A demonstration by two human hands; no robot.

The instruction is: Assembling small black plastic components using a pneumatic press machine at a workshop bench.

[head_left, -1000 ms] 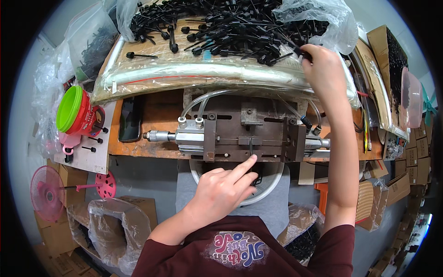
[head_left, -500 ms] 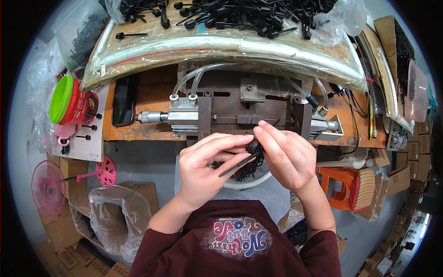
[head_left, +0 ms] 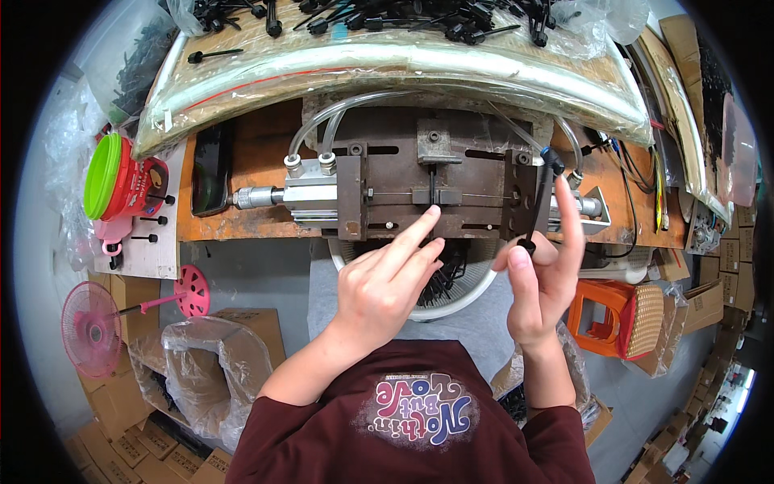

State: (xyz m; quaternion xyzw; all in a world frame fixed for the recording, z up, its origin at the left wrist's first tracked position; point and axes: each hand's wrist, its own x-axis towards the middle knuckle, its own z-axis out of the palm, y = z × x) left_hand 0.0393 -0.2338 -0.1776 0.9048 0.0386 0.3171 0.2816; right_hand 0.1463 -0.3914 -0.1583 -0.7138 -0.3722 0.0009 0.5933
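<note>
My left hand (head_left: pixel 372 290) reaches to the fixture with its index finger stretched out. That fingertip meets the near end of a thin black rod-like part (head_left: pixel 433 184), which lies across the small metal block (head_left: pixel 448 196) in the middle of the fixture. My right hand (head_left: pixel 542 294) is raised at the fixture's right end. Between its thumb and fingers it pinches a black plastic stem (head_left: pixel 541 202) with a knobbed head, standing nearly upright beside the raised index finger. Below the fixture, a white basket (head_left: pixel 484 289) holds many similar black parts, partly hidden by my left hand.
Air cylinders (head_left: pixel 313 194) with clear hoses flank the fixture. Above it, a plastic-wrapped shelf (head_left: pixel 387 71) bears a heap of black parts. On the left are a phone (head_left: pixel 213 169), a red-and-green bucket (head_left: pixel 121 173) and a pink fan (head_left: pixel 87 329); an orange stool (head_left: pixel 601 323) stands right.
My hands have separated from a shared hold on black parts. The left moved to the fixture, where a black part now lies across the block; the right moved right, holding a black stem upright.
</note>
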